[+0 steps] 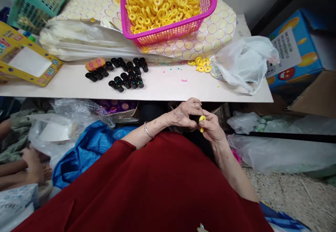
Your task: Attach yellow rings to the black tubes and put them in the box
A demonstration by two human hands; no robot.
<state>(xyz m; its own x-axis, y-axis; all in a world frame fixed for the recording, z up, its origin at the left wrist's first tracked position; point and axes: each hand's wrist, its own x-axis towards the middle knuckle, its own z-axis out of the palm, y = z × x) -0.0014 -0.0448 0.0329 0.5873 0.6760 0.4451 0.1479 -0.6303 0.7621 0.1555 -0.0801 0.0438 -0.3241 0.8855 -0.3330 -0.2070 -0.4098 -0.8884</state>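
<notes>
My left hand (185, 113) and my right hand (213, 127) meet just below the front edge of the white table (168, 90), above my red lap. The left hand's fingers are curled round a small black tube (194, 119), mostly hidden. The right hand pinches a yellow ring (202, 118) against the tube's end. Another yellow piece (202, 130) shows below the fingers. Several black tubes (123, 74) lie in rows on the table. A pink basket (170, 7) at the back is full of yellow rings.
A few loose yellow rings (201, 64) and tiny beads lie by a white plastic bag (241, 63). Printed sheets are stacked under the basket. A teal basket (36, 0) and yellow card box (26, 60) stand left. Another person's hand (33, 163) is at lower left.
</notes>
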